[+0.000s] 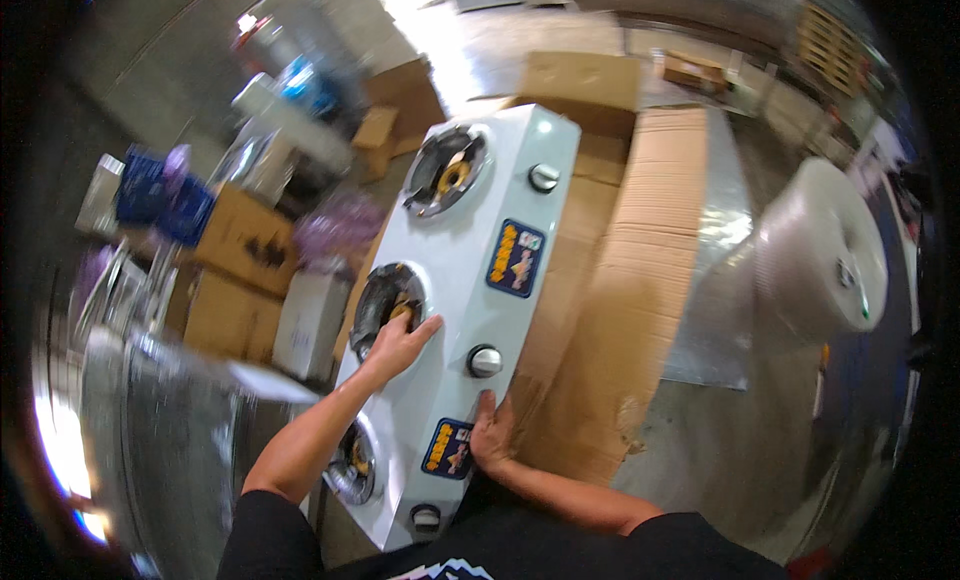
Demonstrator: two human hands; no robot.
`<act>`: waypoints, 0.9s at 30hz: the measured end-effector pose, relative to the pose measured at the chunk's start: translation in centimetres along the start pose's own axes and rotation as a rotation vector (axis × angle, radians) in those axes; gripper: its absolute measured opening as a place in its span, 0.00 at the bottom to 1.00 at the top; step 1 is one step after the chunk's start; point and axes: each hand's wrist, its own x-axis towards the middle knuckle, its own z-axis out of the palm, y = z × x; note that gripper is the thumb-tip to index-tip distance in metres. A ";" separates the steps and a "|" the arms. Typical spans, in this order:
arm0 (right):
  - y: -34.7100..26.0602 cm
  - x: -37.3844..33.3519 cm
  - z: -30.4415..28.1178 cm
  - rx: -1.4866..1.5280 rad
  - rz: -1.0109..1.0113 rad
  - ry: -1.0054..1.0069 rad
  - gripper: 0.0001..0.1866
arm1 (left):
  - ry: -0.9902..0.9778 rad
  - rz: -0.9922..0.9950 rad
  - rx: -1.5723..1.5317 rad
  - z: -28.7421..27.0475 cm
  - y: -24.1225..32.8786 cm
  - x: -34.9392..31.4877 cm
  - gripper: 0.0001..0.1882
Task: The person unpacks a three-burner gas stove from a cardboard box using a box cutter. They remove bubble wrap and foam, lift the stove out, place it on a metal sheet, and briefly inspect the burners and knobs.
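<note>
A long white gas stove (pixel 462 250) with three burners stretches from near my body to the far side, above an opened cardboard box. Three black-and-silver knobs run along its front panel, with dark blue stickers (pixel 515 258) between them. My left hand (pixel 400 346) is closed at the middle burner (pixel 385 300), fingers inside the round opening and thumb on the top plate. Lower down, my right hand (pixel 492 432) grips the front panel's edge, just below the middle knob (pixel 484 361). Its thumb side rests beside the lower sticker; some fingers are hidden.
Cardboard flaps (pixel 640 270) spread along the stove's right side. Farther right stands a large roll of bubble wrap (pixel 815 255). Cartons (pixel 245 240), plastic-wrapped goods and a white box (pixel 308 325) crowd the left. A wooden pallet (pixel 828 48) stands at the far right.
</note>
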 end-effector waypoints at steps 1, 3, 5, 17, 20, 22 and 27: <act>0.3 -1.4 -0.5 0.029 0.047 -0.050 0.27 | -0.002 -0.067 -0.018 -0.2 -0.9 -2.0 0.39; 1.3 -1.8 -1.2 0.093 0.094 -0.176 0.26 | 0.032 -0.171 -0.061 0.3 -2.0 -3.6 0.43; 2.5 -1.3 -1.6 0.082 0.200 -0.262 0.26 | 0.111 -0.211 -0.075 0.9 -3.3 -4.8 0.43; 7.2 5.0 -5.9 -0.706 -0.744 -0.496 0.26 | 0.316 -0.373 -0.198 3.5 -19.8 -21.6 0.40; 6.4 14.7 -9.6 -1.340 -0.456 0.318 0.63 | 0.258 -0.510 -0.176 5.3 -23.6 -27.1 0.42; 7.0 16.7 -11.4 -1.418 0.157 0.293 0.61 | 0.203 -0.532 -0.156 6.0 -26.3 -30.0 0.42; 8.3 21.3 -13.2 -1.480 0.212 0.383 0.52 | 0.030 -0.659 -0.234 7.9 -31.5 -35.3 0.35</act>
